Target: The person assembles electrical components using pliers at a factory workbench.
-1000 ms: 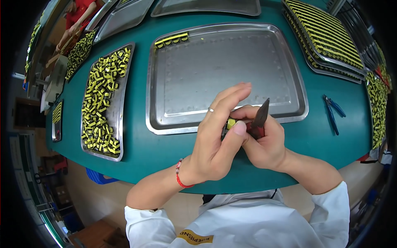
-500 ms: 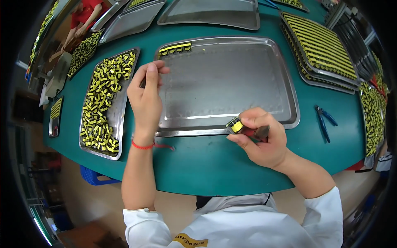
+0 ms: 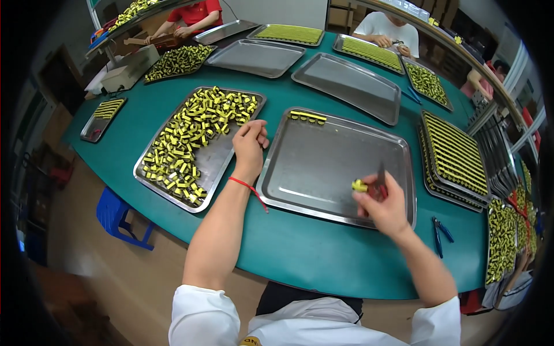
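Note:
My right hand (image 3: pixel 388 206) is over the right front part of a steel tray (image 3: pixel 329 167). A small yellow-and-black transformer (image 3: pixel 359 185) shows at its fingertips. In the same grip is a red-handled tool with a dark pointed end (image 3: pixel 381 173); its kind is unclear. My left hand (image 3: pixel 249 151), fingers curled in, hovers between that tray and a tray of loose transformers (image 3: pixel 190 141). Whatever its fingers may hold is hidden. A short row of transformers (image 3: pixel 307 117) stands along the steel tray's far left edge.
Blue-handled cutters (image 3: pixel 440 235) lie at the right. Behind them rises a stack of trays filled with rows (image 3: pixel 453 153). More trays (image 3: pixel 352 86) stand across the green table (image 3: pixel 277 248). Two people (image 3: pixel 389 34) (image 3: pixel 196 20) work at the far side. A blue stool (image 3: pixel 118 216) is below left.
The view has swung, showing more of the far side. My left hand has moved off the steel tray toward the loose transformers. My right hand has moved over the tray, the tool's point now upward.

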`<state>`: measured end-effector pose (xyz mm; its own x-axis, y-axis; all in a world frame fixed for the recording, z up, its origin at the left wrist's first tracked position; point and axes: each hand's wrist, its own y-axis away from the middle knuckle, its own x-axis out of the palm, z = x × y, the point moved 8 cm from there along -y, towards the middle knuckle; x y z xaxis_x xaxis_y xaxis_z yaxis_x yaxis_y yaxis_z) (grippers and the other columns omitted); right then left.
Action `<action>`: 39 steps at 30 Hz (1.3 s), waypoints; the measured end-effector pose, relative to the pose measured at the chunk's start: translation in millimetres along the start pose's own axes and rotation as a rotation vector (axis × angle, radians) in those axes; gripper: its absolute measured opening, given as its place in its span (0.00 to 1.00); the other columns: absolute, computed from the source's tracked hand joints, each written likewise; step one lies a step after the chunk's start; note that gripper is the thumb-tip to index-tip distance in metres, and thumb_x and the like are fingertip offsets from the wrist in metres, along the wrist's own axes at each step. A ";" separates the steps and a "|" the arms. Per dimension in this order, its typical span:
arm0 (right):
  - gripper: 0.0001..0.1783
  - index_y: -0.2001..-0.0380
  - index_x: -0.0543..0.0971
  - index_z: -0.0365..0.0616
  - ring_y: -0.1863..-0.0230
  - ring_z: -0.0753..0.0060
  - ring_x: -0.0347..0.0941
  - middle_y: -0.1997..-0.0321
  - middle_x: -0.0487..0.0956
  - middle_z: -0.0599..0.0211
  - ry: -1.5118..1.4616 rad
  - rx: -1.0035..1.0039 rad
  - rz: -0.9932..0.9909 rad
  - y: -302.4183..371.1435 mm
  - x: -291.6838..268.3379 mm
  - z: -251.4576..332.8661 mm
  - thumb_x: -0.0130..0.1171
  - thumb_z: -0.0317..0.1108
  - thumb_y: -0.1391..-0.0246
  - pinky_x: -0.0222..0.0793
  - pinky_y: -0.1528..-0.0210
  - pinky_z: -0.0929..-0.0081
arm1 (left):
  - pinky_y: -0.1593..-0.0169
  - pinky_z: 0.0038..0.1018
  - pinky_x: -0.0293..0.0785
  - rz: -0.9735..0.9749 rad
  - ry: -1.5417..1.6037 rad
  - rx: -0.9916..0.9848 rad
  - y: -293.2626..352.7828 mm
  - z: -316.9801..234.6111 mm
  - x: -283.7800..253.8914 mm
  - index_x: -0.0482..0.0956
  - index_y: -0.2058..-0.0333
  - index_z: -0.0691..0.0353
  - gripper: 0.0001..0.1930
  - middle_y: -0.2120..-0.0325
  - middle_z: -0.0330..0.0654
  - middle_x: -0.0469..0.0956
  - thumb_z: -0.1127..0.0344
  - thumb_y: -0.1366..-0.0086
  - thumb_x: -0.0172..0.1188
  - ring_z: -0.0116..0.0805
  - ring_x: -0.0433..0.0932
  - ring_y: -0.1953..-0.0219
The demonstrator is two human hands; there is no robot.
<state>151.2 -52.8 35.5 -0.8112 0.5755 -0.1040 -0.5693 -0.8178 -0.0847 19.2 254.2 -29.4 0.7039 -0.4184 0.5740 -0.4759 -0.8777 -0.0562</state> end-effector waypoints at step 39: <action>0.22 0.49 0.71 0.41 0.68 0.46 0.79 0.71 0.80 0.51 0.894 -0.595 0.797 7.6 177.4 232.0 0.57 0.25 0.50 0.73 0.67 0.57 | 0.68 0.21 0.69 0.056 -0.579 0.140 -6.0 3.2 5.8 0.81 0.68 0.66 0.08 0.76 0.36 0.78 0.66 0.35 0.59 0.23 0.74 0.72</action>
<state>-28.0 40.8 246.3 -0.3967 -0.0590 -0.9160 0.3455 -0.9341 -0.0894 27.8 256.3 -28.3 0.8715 -0.4895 0.0310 -0.4740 -0.8567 -0.2034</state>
